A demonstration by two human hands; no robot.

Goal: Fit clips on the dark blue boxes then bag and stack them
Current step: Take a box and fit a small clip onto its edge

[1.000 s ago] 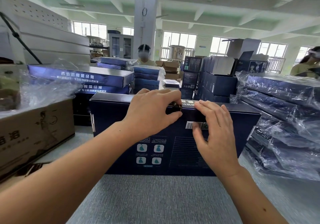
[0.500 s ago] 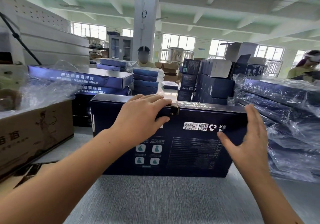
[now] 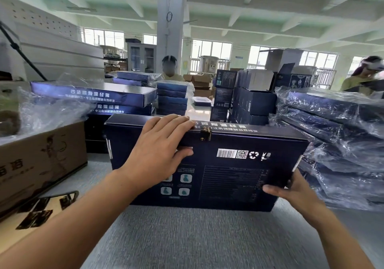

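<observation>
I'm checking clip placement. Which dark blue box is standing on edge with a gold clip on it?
The dark blue box held by both hands, left hand and right hand. The gold clip sits on its top edge; the others lie flat.

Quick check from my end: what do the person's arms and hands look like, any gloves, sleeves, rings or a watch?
Both arms are bare all the way to the frame edge, with no sleeves in view. The left hand and right hand wear no gloves. No ring shows on the visible fingers and no watch or band on either wrist. Fingernails look short and unpainted.
</observation>
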